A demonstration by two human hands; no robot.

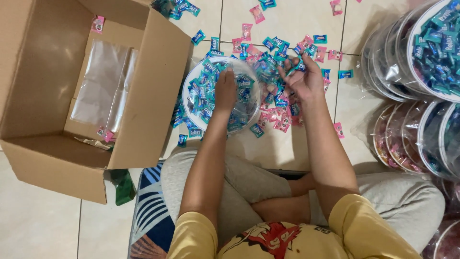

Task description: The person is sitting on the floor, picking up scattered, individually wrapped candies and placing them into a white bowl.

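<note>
Left hand: your left hand (225,91) is inside the mouth of the clear round tub (249,112), fingers pointing down among the candies; they look loosely bent, but you cannot tell from here whether they are closed on anything.
Right hand: your right hand (303,76) hovers over the loose pile, fingers curled around a few teal-wrapped candies (296,64).
Where the candies are: the pile of teal and pink candies (278,103) lies on the tile floor (287,19) just beside the tub and partly against it; more are already in the tub.
Spill risk: the tub stands free on the floor with only your left hand in it. Press on the rim or pull out fast and it may tip or slide, I judge.
Drop risk: your right-hand grip is loose, so a candy could slip out short of the tub.
Mixing risk: pink and teal lie mingled, so a blind grab may pick up both.
Stray pieces: a few lie far out on the tiles and in the open cardboard box (43,158); you may overlook them.
Crowding: the stacked filled tubs (421,57) sit near your right elbow; a wide swing could knock them.
</note>
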